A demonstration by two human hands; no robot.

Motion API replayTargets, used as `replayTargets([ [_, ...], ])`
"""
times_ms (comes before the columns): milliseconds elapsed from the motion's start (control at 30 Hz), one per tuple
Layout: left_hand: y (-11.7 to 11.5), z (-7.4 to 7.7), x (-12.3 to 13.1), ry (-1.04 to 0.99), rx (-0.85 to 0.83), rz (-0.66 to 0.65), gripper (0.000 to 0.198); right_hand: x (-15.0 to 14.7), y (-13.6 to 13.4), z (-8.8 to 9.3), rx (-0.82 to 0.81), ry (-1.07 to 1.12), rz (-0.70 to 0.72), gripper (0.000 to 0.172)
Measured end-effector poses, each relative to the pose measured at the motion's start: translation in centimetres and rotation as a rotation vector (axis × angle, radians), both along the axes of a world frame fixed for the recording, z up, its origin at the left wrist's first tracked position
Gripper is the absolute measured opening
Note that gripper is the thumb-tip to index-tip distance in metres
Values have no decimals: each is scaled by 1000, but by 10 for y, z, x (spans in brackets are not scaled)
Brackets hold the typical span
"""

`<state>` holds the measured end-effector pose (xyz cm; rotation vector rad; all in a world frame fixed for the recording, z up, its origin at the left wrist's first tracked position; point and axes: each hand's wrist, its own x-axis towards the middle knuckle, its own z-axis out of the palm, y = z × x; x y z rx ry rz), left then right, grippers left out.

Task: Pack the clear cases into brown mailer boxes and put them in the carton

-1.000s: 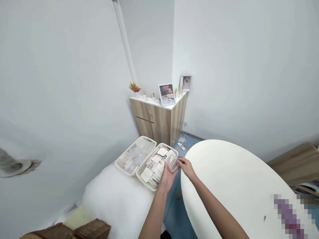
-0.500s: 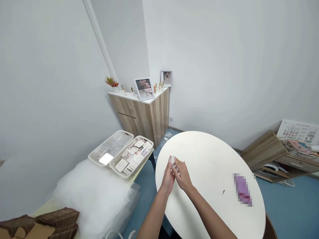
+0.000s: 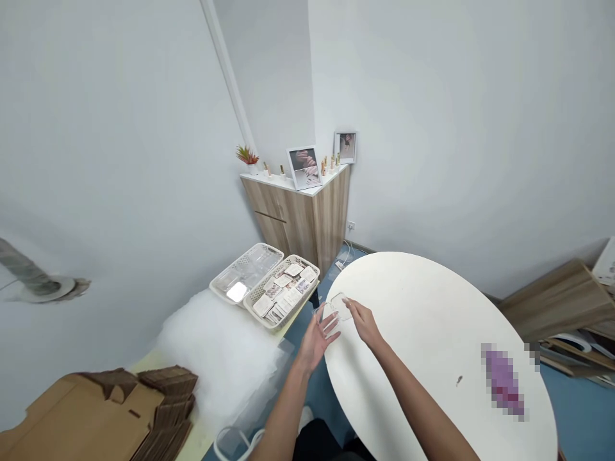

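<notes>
My right hand (image 3: 364, 323) pinches a small clear plastic box (image 3: 339, 305) by its right edge and holds it over the near left rim of the round white table (image 3: 432, 333). My left hand (image 3: 317, 336) sits just left of the box, palm up with fingers spread, its fingertips under or against the box's left side. Left of my hands, two white lattice baskets stand side by side: one basket of small cards (image 3: 283, 298) and one basket of clear boxes (image 3: 246, 280).
The baskets rest on a low surface covered with white fluffy padding (image 3: 216, 349). Flattened brown cardboard (image 3: 106, 413) lies at the lower left. A wooden corner cabinet (image 3: 302, 214) with picture frames and a small plant stands behind. Wooden boards lean at the right wall.
The view swung back left. My hands moved from pressed together on the box over the table to its left rim, and my left hand opened away from the box.
</notes>
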<state>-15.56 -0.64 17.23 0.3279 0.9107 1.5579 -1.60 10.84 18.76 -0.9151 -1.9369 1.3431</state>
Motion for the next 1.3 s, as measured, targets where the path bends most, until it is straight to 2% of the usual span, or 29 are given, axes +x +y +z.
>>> replayTargets([
  [100,-21,-10,-36,38,-37,29,50,-25,8,-3,-124,-3,37,56],
  [167,-31,-19,-44,85,-67,43,44,-47,-1,-10,-156,-26,106,55],
  [267,-31,-41,-20,127,-130,60,53,-72,-33,-33,-169,-53,115,53],
  [333,-23,-61,15,112,-198,116,41,-73,-53,-56,-172,-70,30,53],
  [433,-14,-89,62,44,-244,-50,38,-46,-61,-88,-166,-149,-72,49],
  [533,-15,-108,74,33,-281,-139,31,-4,-48,-108,-104,-329,-86,40],
  [600,-19,-116,65,100,-343,-82,30,19,-40,-117,-41,-467,-61,34],
  [667,-24,-121,50,274,-424,86,29,34,-39,-124,26,-566,-45,32],
  [733,-29,-121,35,317,-433,135,29,42,-42,-129,74,-614,-36,32],
  [833,-29,-115,15,357,-419,170,30,40,-42,-132,101,-631,-2,32],
  [967,-22,-96,-20,445,-382,227,29,10,-24,-122,160,-581,75,32],
  [1067,-20,-81,-60,515,-329,326,28,-34,-8,-107,234,-510,143,31],
  [1167,-26,-70,-109,632,-301,444,25,-90,2,-90,311,-445,206,29],
  [1300,-47,-62,-179,1000,-345,576,21,-175,4,-70,405,-400,299,26],
])
